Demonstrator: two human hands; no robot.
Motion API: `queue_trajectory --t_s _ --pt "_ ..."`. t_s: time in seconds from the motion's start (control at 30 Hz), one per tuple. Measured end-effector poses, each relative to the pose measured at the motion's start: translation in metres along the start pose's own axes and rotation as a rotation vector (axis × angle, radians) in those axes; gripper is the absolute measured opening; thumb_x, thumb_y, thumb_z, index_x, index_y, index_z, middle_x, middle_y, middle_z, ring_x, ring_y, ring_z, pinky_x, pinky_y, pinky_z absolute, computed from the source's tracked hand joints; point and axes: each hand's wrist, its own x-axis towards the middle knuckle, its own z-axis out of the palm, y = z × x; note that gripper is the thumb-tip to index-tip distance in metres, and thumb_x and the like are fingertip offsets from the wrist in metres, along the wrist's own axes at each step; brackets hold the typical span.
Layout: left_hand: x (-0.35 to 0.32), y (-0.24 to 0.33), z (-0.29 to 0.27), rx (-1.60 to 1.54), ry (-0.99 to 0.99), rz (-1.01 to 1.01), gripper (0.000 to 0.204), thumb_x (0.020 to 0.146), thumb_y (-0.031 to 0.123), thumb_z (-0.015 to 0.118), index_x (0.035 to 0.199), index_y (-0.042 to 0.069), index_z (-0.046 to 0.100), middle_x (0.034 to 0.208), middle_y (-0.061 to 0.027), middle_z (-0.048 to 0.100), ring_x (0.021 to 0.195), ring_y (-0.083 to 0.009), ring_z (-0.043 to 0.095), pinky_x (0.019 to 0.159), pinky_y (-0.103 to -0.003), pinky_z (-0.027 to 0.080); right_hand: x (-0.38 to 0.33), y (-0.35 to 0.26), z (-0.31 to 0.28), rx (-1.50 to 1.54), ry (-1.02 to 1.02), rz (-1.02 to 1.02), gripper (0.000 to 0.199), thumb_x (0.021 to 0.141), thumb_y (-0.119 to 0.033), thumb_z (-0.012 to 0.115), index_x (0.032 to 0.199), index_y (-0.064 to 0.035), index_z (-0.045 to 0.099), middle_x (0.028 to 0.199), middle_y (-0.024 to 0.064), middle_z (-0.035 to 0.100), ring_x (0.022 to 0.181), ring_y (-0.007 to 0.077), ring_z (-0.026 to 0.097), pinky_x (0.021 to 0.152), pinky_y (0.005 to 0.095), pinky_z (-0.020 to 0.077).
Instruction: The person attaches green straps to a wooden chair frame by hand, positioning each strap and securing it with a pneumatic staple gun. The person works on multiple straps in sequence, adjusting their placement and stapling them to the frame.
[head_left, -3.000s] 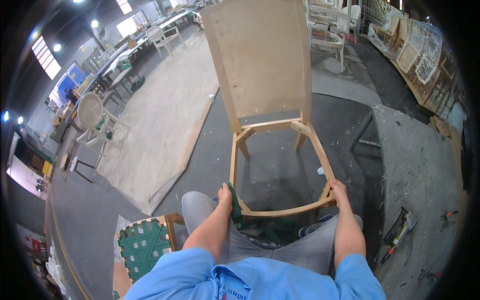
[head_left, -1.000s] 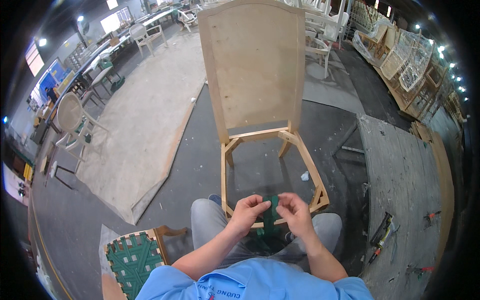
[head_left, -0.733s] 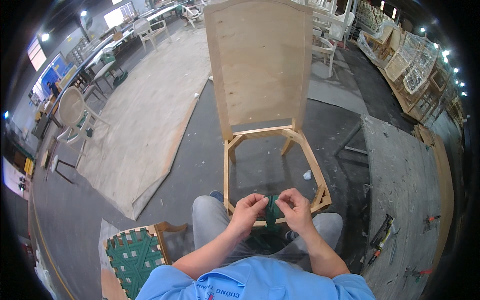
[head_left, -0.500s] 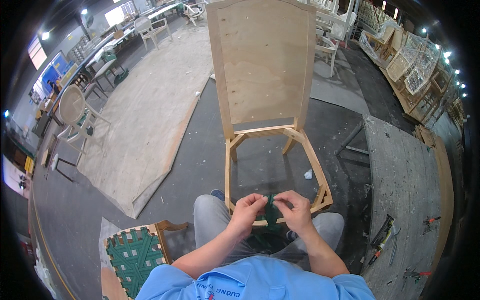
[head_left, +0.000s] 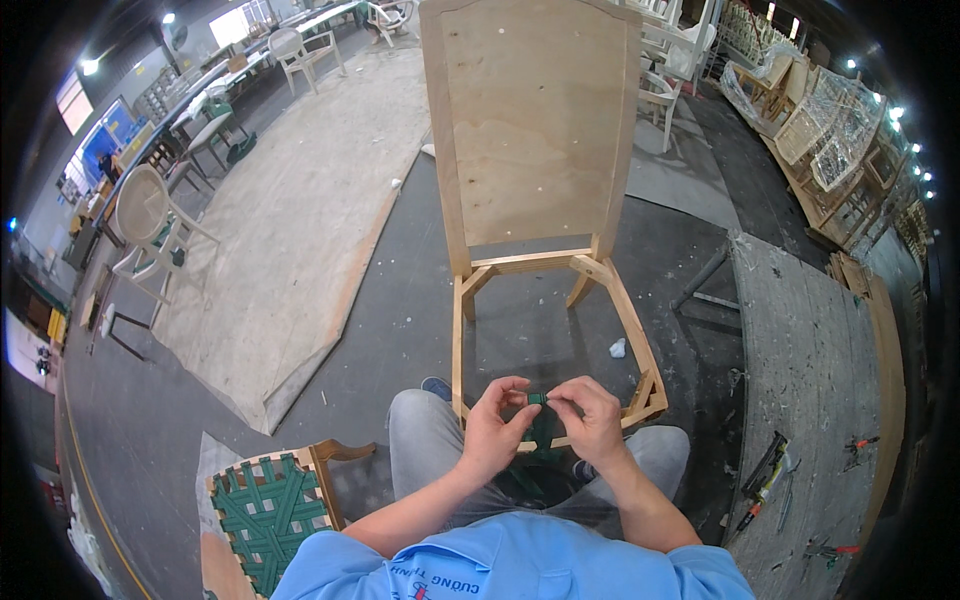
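A wooden chair frame [head_left: 612, 300] with a tall plywood back [head_left: 530, 130] stands before me, its seat an open frame. At the front rail of that seat, between my knees, a green webbing strap [head_left: 541, 432] hangs down. Its upper end is folded over into a small flap. My right hand [head_left: 592, 415] pinches this end between thumb and fingertips. My left hand [head_left: 495, 428] grips the other edge of the same end, its fingers curled and its thumb against the strap. The strap's lower part lies in shadow.
Left of me is a seat [head_left: 270, 515] woven with green webbing. At the right, a worn grey bench [head_left: 805, 370] bears a black staple gun [head_left: 765, 462] and red-handled pliers [head_left: 835, 550]. Light sheeting [head_left: 290, 230] covers floor at the left, with pale chairs [head_left: 145, 205] around it.
The strap's end is now folded into a short flap between my hands. My left fingers have shifted up and loosened slightly; my right hand has barely moved.
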Motion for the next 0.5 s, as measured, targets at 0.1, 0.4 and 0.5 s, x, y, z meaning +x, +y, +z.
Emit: queue_trajectory --t_s 0.1,0.4,0.5 --pt "0.002 0.004 -0.002 0.386 0.072 0.319 0.019 0.086 0.005 0.079 0.104 0.004 0.072 0.097 -0.0074 0.069 0.095 -0.0208 0.066 0.086 -0.032 0.053 0.004 0.002 0.002 -0.003 -0.001 -0.023 0.013 0.085 0.004 0.074 0.095 -0.002 0.071 0.09 0.0106 0.069 0.079 0.0253 0.07 0.068 0.0343 0.054" --pt "0.012 0.005 -0.008 0.579 0.135 0.528 0.016 0.08 0.006 0.082 0.094 0.007 0.075 0.1 -0.0086 0.067 0.097 -0.0274 0.064 0.084 -0.039 0.051 0.012 0.001 0.006 -0.031 0.005 -0.02 0.014 0.084 0.004 0.074 0.095 -0.0035 0.071 0.095 0.0091 0.066 0.08 0.0239 0.068 0.067 0.0336 0.0535" --pt "0.015 0.005 -0.011 0.579 0.13 0.524 0.015 0.08 0.006 0.081 0.094 0.007 0.075 0.099 -0.0084 0.067 0.098 -0.0281 0.063 0.085 -0.039 0.05 0.015 0.002 0.007 -0.025 0.014 -0.039 0.014 0.084 0.003 0.075 0.096 -0.0039 0.071 0.096 0.009 0.065 0.08 0.0237 0.068 0.068 0.0335 0.0536"
